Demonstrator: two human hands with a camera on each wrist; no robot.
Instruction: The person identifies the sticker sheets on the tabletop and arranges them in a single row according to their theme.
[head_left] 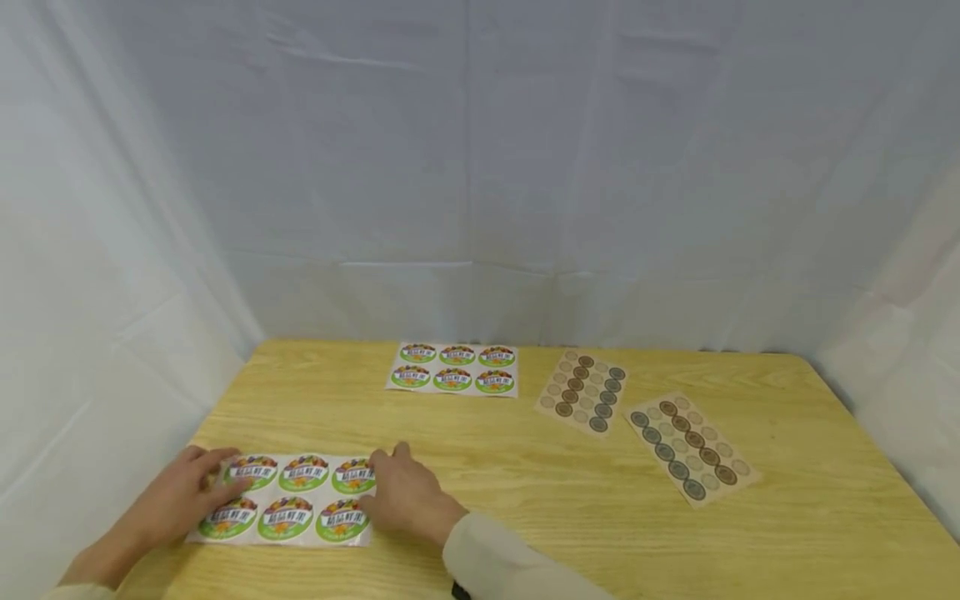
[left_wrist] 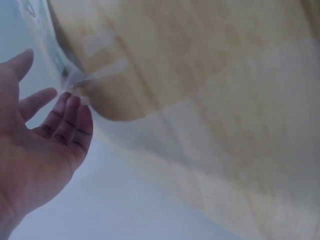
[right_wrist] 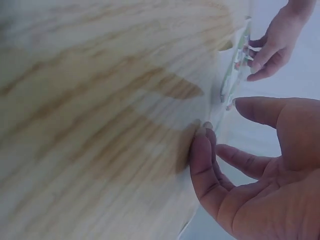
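Observation:
Near the front left of the table lies a white sheet of round fruit stickers [head_left: 285,518], green and white with colourful tops. My left hand [head_left: 174,498] holds its left edge, thumb over the top face. At the opposite edge my right hand [head_left: 411,498] grips the sheet, its thumb near the lower right sticker. The left wrist view shows the left hand [left_wrist: 50,135] with curled fingers at the sheet's edge [left_wrist: 55,45]. In the right wrist view, the right hand [right_wrist: 265,185] has bent fingers close to the tabletop, and the sheet appears thin and edge-on.
A matching fruit sticker sheet [head_left: 453,369] lies at the back of the wooden table [head_left: 517,475]. Two tan sheets of small round stickers, one upright-leaning [head_left: 583,392] and one tilted [head_left: 693,450], lie to the right. White curtains [head_left: 480,208] enclose the back and sides.

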